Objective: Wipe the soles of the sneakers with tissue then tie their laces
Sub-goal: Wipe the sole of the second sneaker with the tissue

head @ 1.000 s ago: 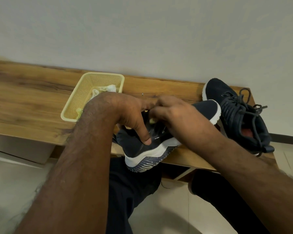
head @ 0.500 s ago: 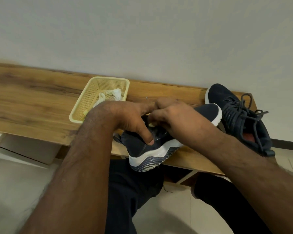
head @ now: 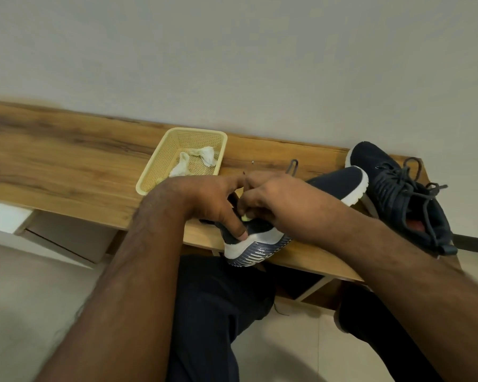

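Observation:
A dark navy sneaker (head: pixel 340 183) with a white sole lies on the wooden bench (head: pixel 66 164), its heel hanging over the front edge. My left hand (head: pixel 204 199) and my right hand (head: pixel 284 205) meet above its tongue, fingers curled on its laces, which are mostly hidden. A grey lace loop (head: pixel 292 167) sticks up behind my right hand. My left thumb presses on the sneaker's side near the heel. The second navy sneaker (head: pixel 398 194) lies at the right end of the bench, its laces in a bow.
A yellow plastic basket (head: pixel 160 172) holding crumpled white tissues (head: pixel 202 157) stands on the bench, just behind my left hand. A pale wall runs along the back. My legs in dark trousers (head: pixel 218 312) are below the bench edge, over a tiled floor.
The view has tilted up, so everything sits lower in frame. My hands stay together on the laces, and a lace loop now shows behind my right hand.

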